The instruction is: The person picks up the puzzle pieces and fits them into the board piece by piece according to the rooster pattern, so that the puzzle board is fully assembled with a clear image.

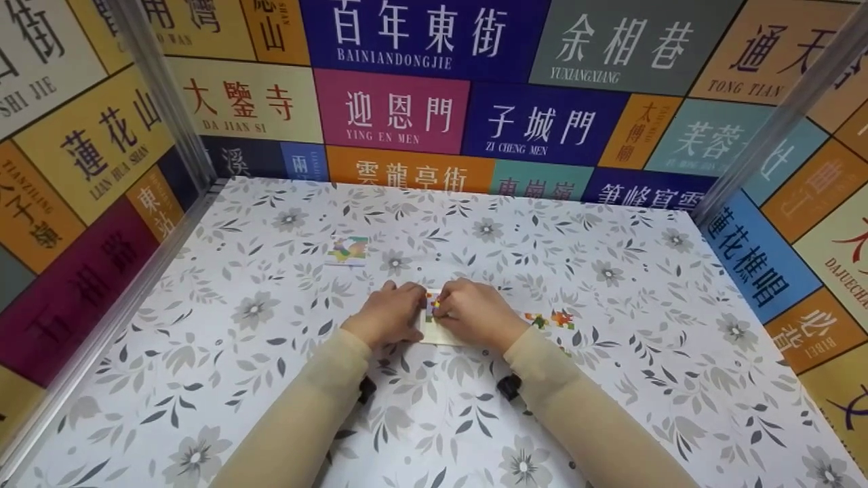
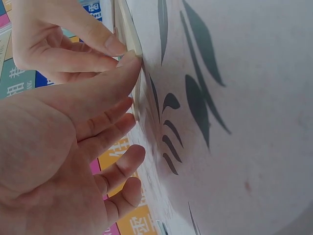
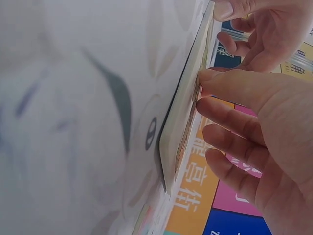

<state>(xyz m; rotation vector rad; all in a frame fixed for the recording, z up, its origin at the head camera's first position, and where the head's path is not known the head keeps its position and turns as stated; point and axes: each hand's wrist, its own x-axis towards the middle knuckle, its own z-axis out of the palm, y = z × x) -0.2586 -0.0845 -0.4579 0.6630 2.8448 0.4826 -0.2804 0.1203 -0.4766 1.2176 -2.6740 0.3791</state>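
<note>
The puzzle board (image 1: 439,335) lies on the tabletop (image 1: 434,434), its left edge gripped by the left hand (image 1: 388,316); the right hand (image 1: 478,313) pinches a small piece (image 1: 436,306) over it. Loose pieces (image 1: 562,318) lie rightward (nearer the right hand).

The board (image 1: 441,333) is on the table (image 1: 434,413) between the hands (image 1: 388,316) (image 1: 478,315). Puzzle pieces (image 1: 563,318) lie to the right. A card (image 1: 348,251) lies left and farther away.

Left hand (image 2: 73,142) holds a pale board (image 2: 130,30) beside the right hand (image 2: 54,55).
</note>
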